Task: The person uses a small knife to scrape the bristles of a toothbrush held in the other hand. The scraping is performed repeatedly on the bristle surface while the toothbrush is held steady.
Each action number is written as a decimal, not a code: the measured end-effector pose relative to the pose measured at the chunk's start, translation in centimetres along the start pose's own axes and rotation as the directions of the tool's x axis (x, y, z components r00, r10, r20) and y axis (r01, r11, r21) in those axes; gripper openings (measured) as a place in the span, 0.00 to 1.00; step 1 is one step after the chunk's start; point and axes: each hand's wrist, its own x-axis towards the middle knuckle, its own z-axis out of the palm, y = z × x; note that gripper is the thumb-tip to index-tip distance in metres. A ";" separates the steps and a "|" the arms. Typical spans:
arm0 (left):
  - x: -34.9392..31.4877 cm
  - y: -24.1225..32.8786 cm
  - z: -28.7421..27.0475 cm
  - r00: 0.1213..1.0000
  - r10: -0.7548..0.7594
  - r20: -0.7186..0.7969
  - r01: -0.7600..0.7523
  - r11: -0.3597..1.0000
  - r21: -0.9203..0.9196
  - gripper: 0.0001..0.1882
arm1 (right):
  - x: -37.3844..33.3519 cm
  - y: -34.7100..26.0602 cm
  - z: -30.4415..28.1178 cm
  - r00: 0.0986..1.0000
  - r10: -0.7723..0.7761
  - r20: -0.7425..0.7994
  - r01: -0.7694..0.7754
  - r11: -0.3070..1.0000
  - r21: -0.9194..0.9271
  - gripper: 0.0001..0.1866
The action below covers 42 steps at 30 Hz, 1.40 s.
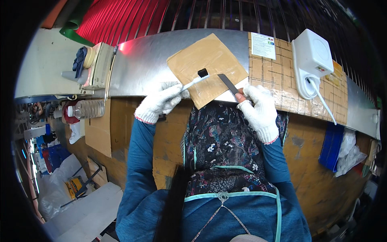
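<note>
My left hand [162, 101], in a white knit glove with a red-trimmed cuff, is closed on the handle of a white toothbrush [196, 80]. Its head is over a tan cardboard sheet [209, 52] that lies askew on the metal bench, one corner overhanging the near edge. By the bristles is a small black block [202, 72]; whether the two touch, I cannot tell. My right hand [258, 109], gloved alike with bare fingertips at the thumb, grips a flat dark grey blade-like strip [228, 84], its free end pointing up-left above the cardboard.
A white device [312, 52] with a thin white tube stands on taped cardboard [278, 84] at the right. Left of the metal bench [139, 64] sits a box [98, 66] beside a tape roll. Metal bars run behind the bench. A blue bin [331, 146] stands below right.
</note>
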 end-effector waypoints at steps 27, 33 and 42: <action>-3.4 -5.6 3.9 0.977 0.035 -0.210 -0.048 0.997 -0.061 0.15 | -1.1 -1.4 2.2 0.947 -0.287 -0.146 0.293 0.956 0.021 0.08; -2.8 -6.5 3.6 0.981 0.018 -0.193 -0.036 0.995 -0.092 0.15 | -0.9 -1.4 2.7 0.924 -0.358 -0.134 0.352 0.934 -0.065 0.08; -2.4 -7.4 3.0 0.987 0.034 -0.159 -0.061 0.984 -0.169 0.16 | -0.8 -1.3 3.0 0.880 -0.455 -0.139 0.444 0.890 -0.105 0.09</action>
